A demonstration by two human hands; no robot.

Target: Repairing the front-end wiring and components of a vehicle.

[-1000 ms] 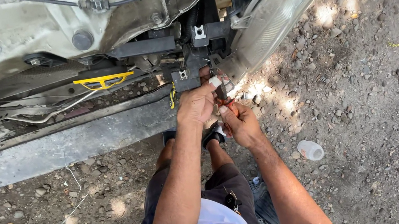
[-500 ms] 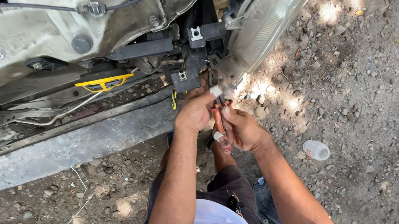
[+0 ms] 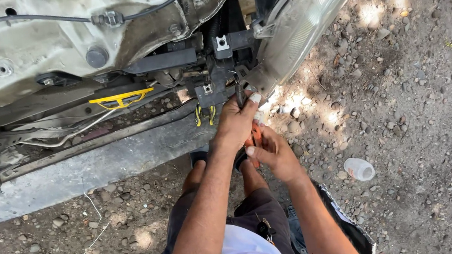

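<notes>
The fingers (image 3: 246, 105) of the left hand (image 3: 236, 124) curl shut around the upper part of an orange-handled tool (image 3: 253, 136), whose dark metal end points up toward the black bracket (image 3: 214, 90) on the underside of the stripped car front. Just below, the right hand (image 3: 273, 154) closes on the tool's orange handle, its thumb pressed along the side and its fingers wrapped behind, so both hands grip the same tool, one above the other and touching. Which kind of tool it is cannot be told, since the hands cover most of it.

Both forearms reach forward and upward from the crouched person, the left arm nearly straight, the right bent at the elbow and angled in from the right. Dark shorts and a white shirt show at the bottom of the view.

Two short yellow wires (image 3: 204, 114) hang just left of the left hand, under the bracket. Farther left a yellow clip (image 3: 120, 98) sits on the metal body, and a grey crossbeam (image 3: 82, 166) runs along below it. A clear headlamp (image 3: 310, 13) slants away to the upper right.

On the gravel ground (image 3: 415, 116), a small pale plastic container (image 3: 358, 168) lies on its side, well apart from the right hand; what it contains cannot be made out.
</notes>
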